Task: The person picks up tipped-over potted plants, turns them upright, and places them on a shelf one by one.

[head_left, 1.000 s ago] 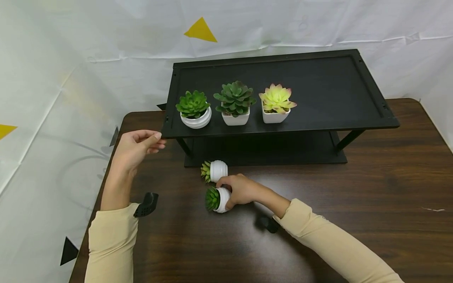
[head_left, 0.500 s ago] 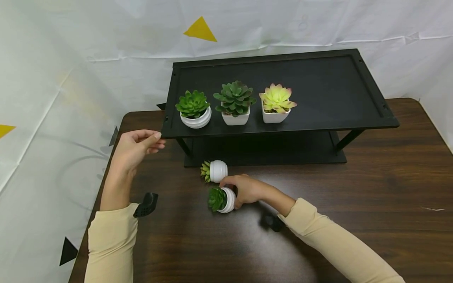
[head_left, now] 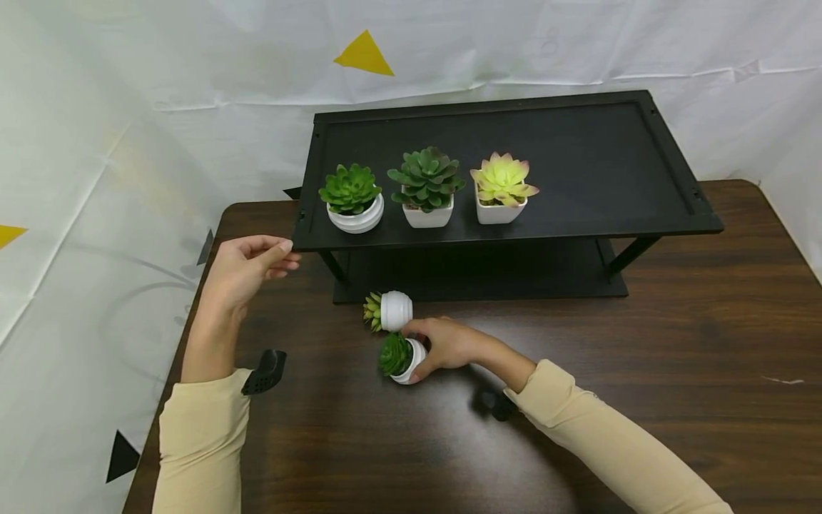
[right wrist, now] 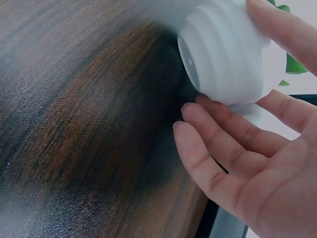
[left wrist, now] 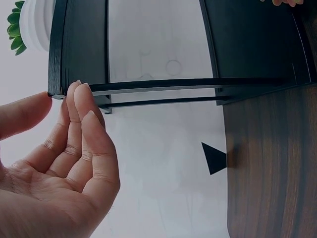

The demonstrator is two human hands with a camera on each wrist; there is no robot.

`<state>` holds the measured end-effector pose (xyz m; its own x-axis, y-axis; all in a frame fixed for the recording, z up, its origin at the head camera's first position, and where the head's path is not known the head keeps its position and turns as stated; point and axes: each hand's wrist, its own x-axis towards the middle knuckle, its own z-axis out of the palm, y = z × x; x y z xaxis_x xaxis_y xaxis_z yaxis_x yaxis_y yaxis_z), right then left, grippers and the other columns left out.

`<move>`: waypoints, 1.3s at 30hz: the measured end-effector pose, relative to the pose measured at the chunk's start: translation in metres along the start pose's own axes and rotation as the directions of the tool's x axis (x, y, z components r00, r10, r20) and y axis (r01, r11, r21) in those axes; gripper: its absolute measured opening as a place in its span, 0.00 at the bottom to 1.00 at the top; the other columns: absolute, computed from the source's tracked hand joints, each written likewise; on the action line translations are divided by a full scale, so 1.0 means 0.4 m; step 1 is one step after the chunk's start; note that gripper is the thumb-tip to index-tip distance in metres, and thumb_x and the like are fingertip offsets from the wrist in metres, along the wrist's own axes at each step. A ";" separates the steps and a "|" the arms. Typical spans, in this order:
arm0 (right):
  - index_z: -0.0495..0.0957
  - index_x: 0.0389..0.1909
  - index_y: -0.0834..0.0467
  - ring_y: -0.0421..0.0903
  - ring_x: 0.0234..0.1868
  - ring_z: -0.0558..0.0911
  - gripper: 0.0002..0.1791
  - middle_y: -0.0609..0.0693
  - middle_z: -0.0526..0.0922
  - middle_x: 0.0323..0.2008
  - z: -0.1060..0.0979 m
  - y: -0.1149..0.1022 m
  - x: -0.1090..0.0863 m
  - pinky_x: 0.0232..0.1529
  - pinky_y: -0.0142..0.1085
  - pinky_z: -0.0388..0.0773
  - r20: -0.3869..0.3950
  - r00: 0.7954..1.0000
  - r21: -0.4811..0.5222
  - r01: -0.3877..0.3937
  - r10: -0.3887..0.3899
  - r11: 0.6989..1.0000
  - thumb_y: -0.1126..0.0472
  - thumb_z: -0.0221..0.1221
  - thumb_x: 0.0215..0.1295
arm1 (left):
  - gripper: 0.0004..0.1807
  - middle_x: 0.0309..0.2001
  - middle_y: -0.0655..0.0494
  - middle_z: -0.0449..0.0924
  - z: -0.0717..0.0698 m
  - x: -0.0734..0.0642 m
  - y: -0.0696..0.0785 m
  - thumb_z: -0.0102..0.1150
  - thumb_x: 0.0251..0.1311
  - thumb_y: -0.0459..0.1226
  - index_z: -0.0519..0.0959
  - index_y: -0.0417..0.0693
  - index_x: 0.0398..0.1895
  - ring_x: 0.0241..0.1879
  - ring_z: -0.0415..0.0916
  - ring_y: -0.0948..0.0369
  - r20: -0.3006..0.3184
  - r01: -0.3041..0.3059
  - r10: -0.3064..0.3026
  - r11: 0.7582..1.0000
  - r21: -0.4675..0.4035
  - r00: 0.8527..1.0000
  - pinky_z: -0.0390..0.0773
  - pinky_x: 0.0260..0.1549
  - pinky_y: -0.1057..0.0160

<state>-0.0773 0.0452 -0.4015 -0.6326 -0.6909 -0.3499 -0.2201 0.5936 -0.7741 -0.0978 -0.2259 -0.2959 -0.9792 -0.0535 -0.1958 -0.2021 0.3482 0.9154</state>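
My left hand (head_left: 239, 275) pinches the front left corner of a black two-tier shelf (head_left: 597, 164), thumb on one side and fingertips on the other. My right hand (head_left: 446, 344) grips the white ribbed pot of a small green potted succulent (head_left: 394, 355), thumb and fingers on opposite sides. That pot tilts, with its leaves toward the left; the right wrist view shows its base (right wrist: 190, 62) off the wood. Just beyond it, a yellow-green potted succulent (head_left: 396, 311) lies on its side on the table, leaves pointing left.
Along the shelf's upper tier stand a bright green succulent (head_left: 349, 196) in a round pot, a dark green one (head_left: 427, 185) and a yellow one (head_left: 503, 187) in square pots. The brown wooden table (head_left: 706, 321) meets white sheeting (head_left: 160, 43) behind and at the sides.
My right hand has shifted slightly right with the green succulent, whose pot has turned from lying sideways to partly upright. The left hand stays at the shelf corner.
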 end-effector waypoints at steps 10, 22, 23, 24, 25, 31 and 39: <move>0.72 0.53 0.58 0.46 0.44 0.74 0.37 0.52 0.76 0.44 -0.016 0.009 -0.009 0.42 0.36 0.71 0.035 0.999 -0.019 -0.004 0.005 1.000 0.66 0.74 0.35 | 0.18 0.26 0.65 0.80 0.001 -0.001 -0.001 0.53 0.63 0.38 0.72 0.29 0.47 0.30 0.79 0.66 0.001 -0.007 0.007 1.000 0.001 1.000 0.77 0.32 0.72; 0.72 0.52 0.57 0.43 0.38 0.74 0.38 0.47 0.77 0.41 -0.021 0.045 -0.016 0.38 0.32 0.73 0.067 0.995 0.077 0.070 -0.075 0.995 0.74 0.72 0.33 | 0.19 0.26 0.65 0.80 0.000 -0.001 0.000 0.53 0.63 0.39 0.72 0.29 0.46 0.29 0.79 0.68 -0.002 -0.008 0.008 1.000 0.001 1.000 0.77 0.32 0.72; 0.72 0.52 0.56 0.43 0.38 0.74 0.38 0.47 0.76 0.41 -0.021 0.047 -0.016 0.38 0.32 0.73 0.073 0.994 0.087 0.072 -0.079 0.994 0.75 0.71 0.33 | 0.19 0.26 0.65 0.80 0.000 -0.001 0.000 0.53 0.63 0.39 0.72 0.29 0.46 0.29 0.79 0.68 -0.002 -0.008 0.008 1.000 0.000 1.000 0.77 0.32 0.72; 0.72 0.52 0.56 0.43 0.38 0.75 0.38 0.47 0.76 0.42 -0.021 0.049 -0.015 0.38 0.32 0.73 0.078 0.994 0.097 0.075 -0.083 0.992 0.76 0.71 0.33 | 0.19 0.26 0.65 0.80 0.000 -0.001 0.000 0.53 0.63 0.39 0.72 0.29 0.46 0.29 0.79 0.68 -0.002 -0.007 0.007 1.000 -0.001 1.000 0.77 0.32 0.72; 0.72 0.52 0.56 0.43 0.38 0.75 0.38 0.47 0.76 0.42 -0.021 0.050 -0.015 0.37 0.32 0.74 0.082 0.993 0.105 0.080 -0.089 0.991 0.76 0.71 0.33 | 0.19 0.26 0.65 0.80 0.000 0.000 0.000 0.53 0.63 0.39 0.72 0.29 0.46 0.29 0.79 0.68 -0.002 -0.007 0.007 1.000 0.000 1.000 0.77 0.32 0.72; 0.72 0.53 0.56 0.43 0.37 0.76 0.39 0.49 0.76 0.43 -0.018 0.054 -0.014 0.36 0.32 0.74 0.088 0.991 0.138 0.083 -0.096 0.987 0.78 0.70 0.34 | 0.18 0.26 0.64 0.80 -0.001 0.000 0.000 0.53 0.63 0.39 0.73 0.30 0.46 0.29 0.79 0.68 0.001 -0.007 0.007 1.000 0.000 1.000 0.77 0.32 0.71; 0.72 0.53 0.55 0.42 0.33 0.74 0.38 0.47 0.76 0.40 -0.015 0.059 -0.015 0.32 0.32 0.73 0.064 0.993 0.111 0.087 -0.094 0.990 0.74 0.71 0.35 | 0.18 0.25 0.65 0.80 0.000 -0.001 0.001 0.53 0.63 0.39 0.72 0.29 0.46 0.30 0.79 0.66 0.003 -0.007 0.007 1.000 -0.006 1.000 0.77 0.32 0.71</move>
<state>-0.0831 0.0658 -0.4144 -0.5599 -0.7690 -0.3086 -0.1901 0.4817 -0.8555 -0.0976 -0.2258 -0.2954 -0.9805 -0.0484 -0.1905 -0.1955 0.3432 0.9187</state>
